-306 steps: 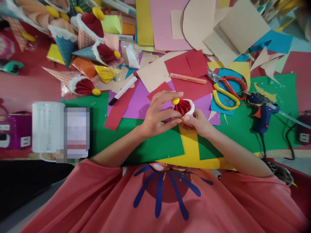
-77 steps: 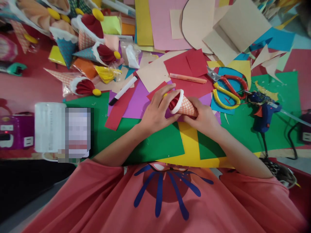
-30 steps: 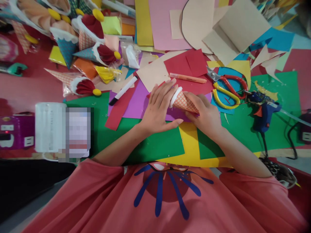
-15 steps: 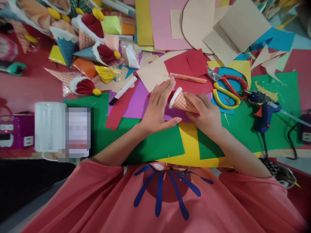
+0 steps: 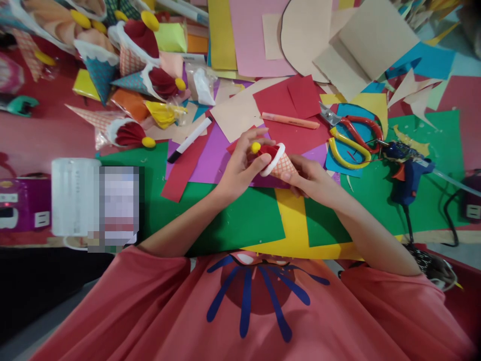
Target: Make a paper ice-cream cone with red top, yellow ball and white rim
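A small paper ice cream cone [image 5: 283, 166] lies tilted between my hands, its orange-checked tip to the right. It has a thick white rim, a red top and a yellow ball at the left end. My right hand [image 5: 313, 180] grips the checked part between thumb and fingers. Around the red top curl the fingers and thumb of my left hand [image 5: 240, 168], the thumb against the red part near the rim. The fingertips behind the cone are partly hidden. Purple paper [image 5: 203, 160] and green paper [image 5: 233, 220] lie underneath.
Scissors [image 5: 356, 140] and a blue glue gun [image 5: 409, 175] lie to the right. An orange pen [image 5: 291, 120] and a white marker [image 5: 190, 140] rest beyond my hands. Several finished cones [image 5: 128, 133] crowd the upper left. A phone [image 5: 119, 200] sits at left.
My left hand has closed in from a spread pose onto the red top. The cone has turned so its red top and yellow ball show. My right hand's grip has shifted.
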The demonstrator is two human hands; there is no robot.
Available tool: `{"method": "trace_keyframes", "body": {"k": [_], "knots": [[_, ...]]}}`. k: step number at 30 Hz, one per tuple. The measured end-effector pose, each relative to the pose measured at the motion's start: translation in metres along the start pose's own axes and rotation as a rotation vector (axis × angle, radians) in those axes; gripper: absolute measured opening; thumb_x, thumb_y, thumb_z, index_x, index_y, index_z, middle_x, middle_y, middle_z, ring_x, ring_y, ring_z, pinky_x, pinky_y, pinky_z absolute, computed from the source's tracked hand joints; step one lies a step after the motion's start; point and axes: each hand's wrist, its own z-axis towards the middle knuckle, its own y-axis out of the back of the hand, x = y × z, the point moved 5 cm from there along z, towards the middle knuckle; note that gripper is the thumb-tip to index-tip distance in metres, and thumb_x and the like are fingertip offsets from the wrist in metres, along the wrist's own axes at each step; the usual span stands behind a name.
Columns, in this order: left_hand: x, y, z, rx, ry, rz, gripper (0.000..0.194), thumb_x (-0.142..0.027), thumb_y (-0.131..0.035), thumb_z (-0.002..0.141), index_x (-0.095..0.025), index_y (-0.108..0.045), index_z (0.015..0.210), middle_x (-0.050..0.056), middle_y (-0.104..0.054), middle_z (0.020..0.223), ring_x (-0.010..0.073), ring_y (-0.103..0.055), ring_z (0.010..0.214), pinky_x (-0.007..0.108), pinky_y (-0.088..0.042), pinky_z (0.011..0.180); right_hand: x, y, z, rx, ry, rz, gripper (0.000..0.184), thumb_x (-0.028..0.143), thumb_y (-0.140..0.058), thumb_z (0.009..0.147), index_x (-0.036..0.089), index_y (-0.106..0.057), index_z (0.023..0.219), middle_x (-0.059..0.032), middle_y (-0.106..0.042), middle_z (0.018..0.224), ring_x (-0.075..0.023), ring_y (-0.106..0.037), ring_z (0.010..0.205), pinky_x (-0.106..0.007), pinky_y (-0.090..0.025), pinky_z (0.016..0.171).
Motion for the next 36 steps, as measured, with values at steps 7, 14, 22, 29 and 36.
{"method": "trace_keyframes", "body": {"k": [7, 14, 22, 29, 36], "knots": [[-0.013, -0.008, -0.006, 0.046, -0.172, 0.175, 0.044, -0.049, -0.046, 0.097, -0.032, -0.047, 0.137, 0.006, -0.057, 0.136, 0.0217, -0.059, 0.123, 0.039, -0.048, 0.106, -0.005, -0.005, -0.001, 0.092, -0.052, 0.07, 0.048, 0.062, -0.052, 0.089, 0.015, -0.061, 0.094, 0.0062, -0.045, 0.062, -0.0031, -0.037, 0.041, -0.018, -0.027, 0.034], [-0.023, -0.009, -0.006, 0.09, -0.244, 0.242, 0.039, -0.049, -0.052, 0.094, -0.029, -0.059, 0.127, 0.009, -0.059, 0.135, 0.0241, -0.053, 0.131, 0.045, -0.045, 0.109, -0.006, -0.005, -0.002, 0.098, -0.128, 0.129, 0.048, 0.065, -0.05, 0.088, 0.018, -0.054, 0.08, 0.0073, -0.044, 0.053, -0.0044, -0.038, 0.035, -0.019, -0.026, 0.031], [-0.021, -0.012, -0.008, 0.111, -0.19, 0.019, 0.05, -0.04, -0.067, 0.087, -0.032, -0.051, 0.133, 0.006, -0.058, 0.136, 0.0225, -0.056, 0.129, 0.042, -0.046, 0.111, -0.005, -0.004, -0.001, 0.151, -0.135, 0.156, 0.055, 0.071, -0.045, 0.087, 0.018, -0.054, 0.073, 0.0053, -0.05, 0.049, -0.0056, -0.043, 0.034, -0.018, -0.03, 0.03], [-0.025, -0.012, -0.007, 0.129, -0.162, 0.02, 0.042, -0.044, -0.068, 0.085, -0.029, -0.061, 0.124, 0.007, -0.064, 0.13, 0.0227, -0.057, 0.128, 0.04, -0.045, 0.111, -0.003, -0.006, 0.0, 0.166, -0.102, 0.189, 0.054, 0.071, -0.052, 0.084, 0.017, -0.054, 0.074, 0.0071, -0.045, 0.049, -0.0048, -0.038, 0.036, -0.018, -0.026, 0.032], [-0.024, -0.01, -0.007, 0.084, -0.094, 0.004, 0.041, -0.045, -0.072, 0.082, -0.026, -0.067, 0.117, 0.006, -0.072, 0.113, 0.0172, -0.067, 0.106, 0.03, -0.053, 0.094, -0.004, -0.01, -0.001, 0.2, -0.095, 0.098, 0.047, 0.063, -0.058, 0.084, 0.017, -0.055, 0.077, 0.0061, -0.046, 0.058, -0.0045, -0.039, 0.042, -0.019, -0.028, 0.036]]}}
